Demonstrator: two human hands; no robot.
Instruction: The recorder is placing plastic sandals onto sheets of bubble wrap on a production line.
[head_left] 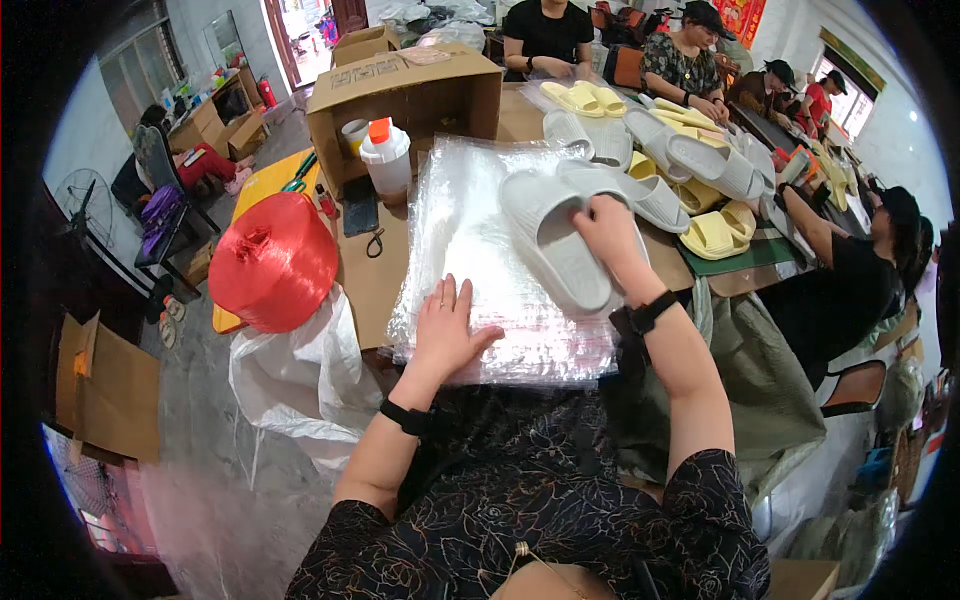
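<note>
My left hand (450,332) lies flat with fingers spread on a stack of clear plastic bags (450,215) at the table's near edge. My right hand (607,238) is closed on a pair of light grey slide sandals (532,200), held over the right side of the bags. Its fingers curl over the inner edge of the nearer slide, so the fingertips are partly hidden. The second slide of the pair shows only in part behind that hand. Just beyond lie more grey slides (715,165) and yellow slides (718,232) in a loose pile.
Left of the bags stand an open cardboard box (420,85), a bottle with an orange cap (386,160), a black phone (360,208) and a large roll of red twine (273,262). A white sack (300,370) hangs below. Several people sit around the far and right sides.
</note>
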